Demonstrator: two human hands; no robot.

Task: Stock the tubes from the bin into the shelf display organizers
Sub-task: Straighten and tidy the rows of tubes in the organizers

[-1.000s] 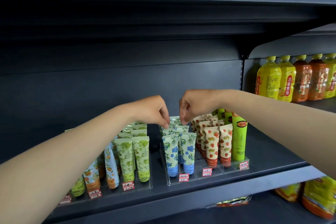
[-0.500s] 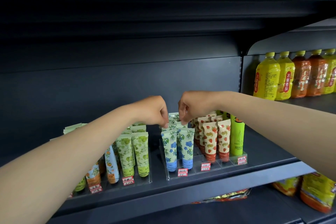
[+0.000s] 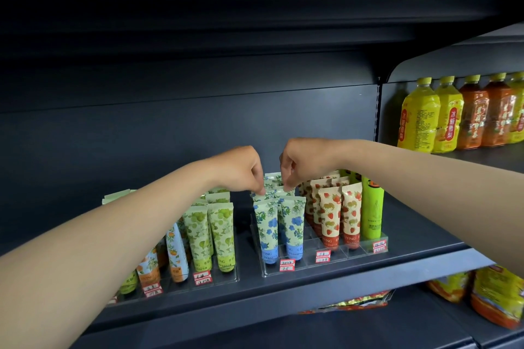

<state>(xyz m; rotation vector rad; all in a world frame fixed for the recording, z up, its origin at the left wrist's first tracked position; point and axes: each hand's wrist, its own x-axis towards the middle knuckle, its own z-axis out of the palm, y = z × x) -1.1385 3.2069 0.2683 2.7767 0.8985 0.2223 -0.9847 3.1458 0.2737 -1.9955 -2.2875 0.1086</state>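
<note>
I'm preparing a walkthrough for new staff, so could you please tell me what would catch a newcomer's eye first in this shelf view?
First, the two bare arms meeting mid-frame, the left hand and right hand pinching the tops of the blue-flower tubes in the clear organizer. Next come the strawberry tubes just right of them, and the bright yellow and orange bottles on the neighbouring shelf at far right.

One view only — a wide-angle camera on the person's head, facing the dark shelf (image 3: pixel 283 283) straight on and tipped slightly down. It sits near, both forearms reaching in from the bottom corners. The shelf's front edge crosses the lower frame; the shelf above fills the top edge — lines bow toward the frame's sides.
</note>
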